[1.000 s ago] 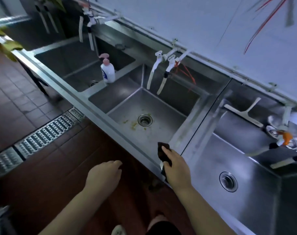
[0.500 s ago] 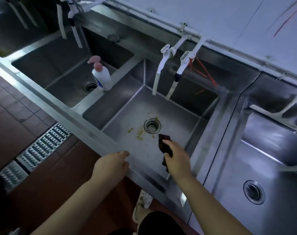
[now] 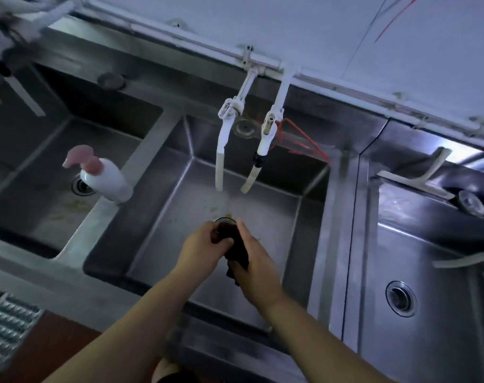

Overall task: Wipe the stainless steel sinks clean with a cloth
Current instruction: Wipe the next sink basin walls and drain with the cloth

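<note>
Both hands meet over the middle stainless steel sink (image 3: 169,217), above its drain, which they hide. A dark cloth (image 3: 235,247) is held between them. My left hand (image 3: 205,246) grips the cloth's upper end with curled fingers. My right hand (image 3: 256,268) wraps round its lower part, and a corner hangs out below the palm. Yellowish residue (image 3: 221,210) lies on the sink floor just beyond the hands. The left sink (image 3: 42,211) and the right sink (image 3: 434,261) flank it.
Two white taps (image 3: 243,150) hang over the back of the middle sink. A white pump bottle with a pink head (image 3: 102,175) stands on the divider to the left. A white squeegee (image 3: 417,181) lies at the right sink's back. A floor grate (image 3: 8,327) sits at lower left.
The view has moved in over the middle sink. My left hand left the front rim and took hold of the cloth, which my right hand carried over the drain.
</note>
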